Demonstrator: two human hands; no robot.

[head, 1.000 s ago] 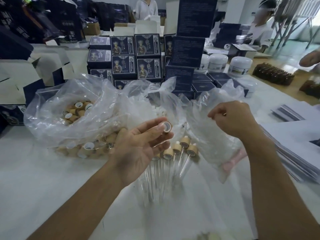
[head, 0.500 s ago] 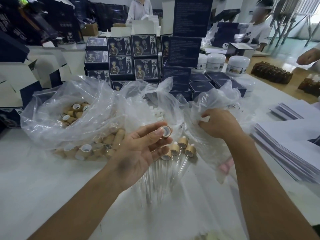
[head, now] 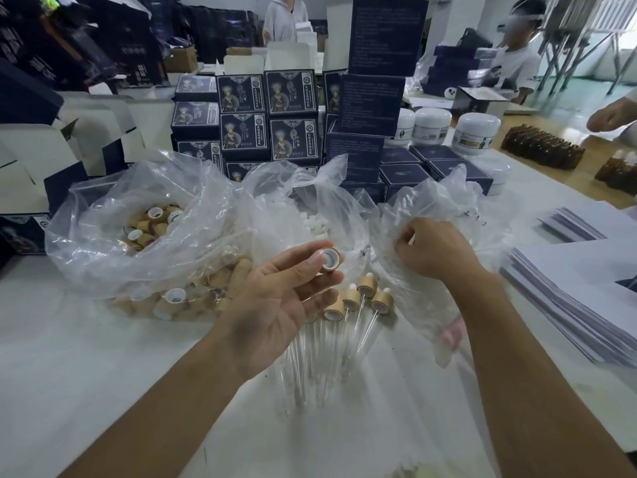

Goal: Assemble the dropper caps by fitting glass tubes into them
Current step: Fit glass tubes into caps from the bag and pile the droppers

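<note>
My left hand, palm up, pinches a wooden dropper cap between thumb and fingertips, its white inside facing me. My right hand is curled, fingers gripping the clear plastic bag of glass tubes at the right. Below the hands, several assembled droppers with wooden caps and glass tubes lie on the white table. A clear bag of loose wooden caps sits at the left. A middle bag holds white rubber bulbs.
Stacked dark blue product boxes stand behind the bags. White jars and brown bottles sit at the back right. A pile of flat white sheets lies at the right. Other people work behind.
My right hand moved down and left onto the right bag, then shifted a little right on it. My left hand kept the cap held in about the same place.
</note>
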